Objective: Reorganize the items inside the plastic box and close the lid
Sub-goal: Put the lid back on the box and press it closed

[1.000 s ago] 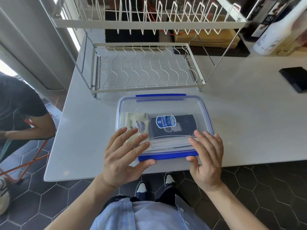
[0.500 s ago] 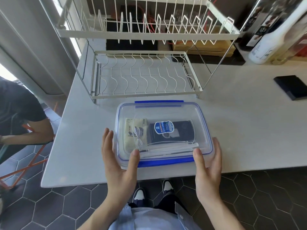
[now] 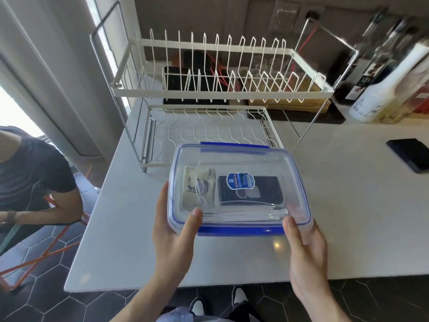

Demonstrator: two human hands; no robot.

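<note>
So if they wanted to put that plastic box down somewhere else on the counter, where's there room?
The widest bare stretch of counter lies right of the plastic box, between it and the flat black object. A narrower strip runs left of the box to the counter's edge. Behind it is crowded: the dish rack almost touches the box, with bottles at the back right.

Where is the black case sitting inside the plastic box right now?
In the head view, the black case lies in the right part of the plastic box, beside the beige packet on its left, under the closed lid.
</note>
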